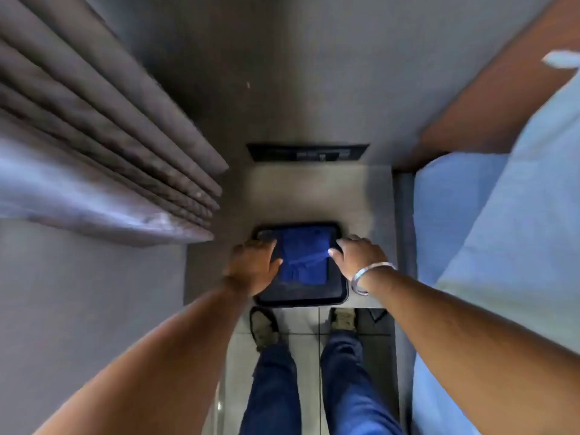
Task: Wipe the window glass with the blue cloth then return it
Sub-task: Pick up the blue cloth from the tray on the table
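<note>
I see my left hand (255, 265) spread flat at the left edge of the blue cloth (303, 256), and my right hand (357, 257) open at its right edge with a fingertip touching it; neither holds anything. The cloth lies folded flat between them in a black tray (301, 299) on the small table (314, 196). It looks soft, light and limp, so I would pinch it at a folded edge.
</note>
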`<state>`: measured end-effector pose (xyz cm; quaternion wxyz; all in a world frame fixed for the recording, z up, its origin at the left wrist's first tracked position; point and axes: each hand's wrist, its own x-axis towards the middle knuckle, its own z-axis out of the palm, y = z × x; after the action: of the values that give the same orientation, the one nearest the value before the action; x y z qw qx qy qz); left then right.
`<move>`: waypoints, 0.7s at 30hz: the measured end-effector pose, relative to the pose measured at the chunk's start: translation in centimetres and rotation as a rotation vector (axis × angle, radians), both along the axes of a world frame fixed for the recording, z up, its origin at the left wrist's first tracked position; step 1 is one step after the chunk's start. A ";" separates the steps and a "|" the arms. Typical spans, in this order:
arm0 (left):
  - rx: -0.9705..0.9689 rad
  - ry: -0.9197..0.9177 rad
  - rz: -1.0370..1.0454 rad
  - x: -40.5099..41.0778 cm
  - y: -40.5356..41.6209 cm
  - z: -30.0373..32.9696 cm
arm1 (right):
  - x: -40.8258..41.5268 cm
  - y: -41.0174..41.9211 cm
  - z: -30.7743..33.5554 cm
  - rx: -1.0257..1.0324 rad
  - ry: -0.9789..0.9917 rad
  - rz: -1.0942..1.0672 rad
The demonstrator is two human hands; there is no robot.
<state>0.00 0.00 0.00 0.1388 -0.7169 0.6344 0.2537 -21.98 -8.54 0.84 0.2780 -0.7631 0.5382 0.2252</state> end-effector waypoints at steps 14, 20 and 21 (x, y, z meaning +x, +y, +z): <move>-0.060 0.335 0.562 -3.3 -3.6 -14.1 | 4.9 -1.9 -12.9 0.126 -0.178 -0.665; -0.051 0.830 0.912 -1.8 -3.8 -8.7 | 3.6 -3.1 -8.5 0.376 -0.288 -0.633; -0.080 0.931 0.964 -1.1 -3.6 -6.4 | 3.4 -2.8 -6.4 0.364 -0.365 -0.631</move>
<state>-1.13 -3.56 -6.36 -0.3050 -0.7404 0.2459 0.5462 -18.54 -11.35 -5.54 0.5550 -0.5262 0.6392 0.0812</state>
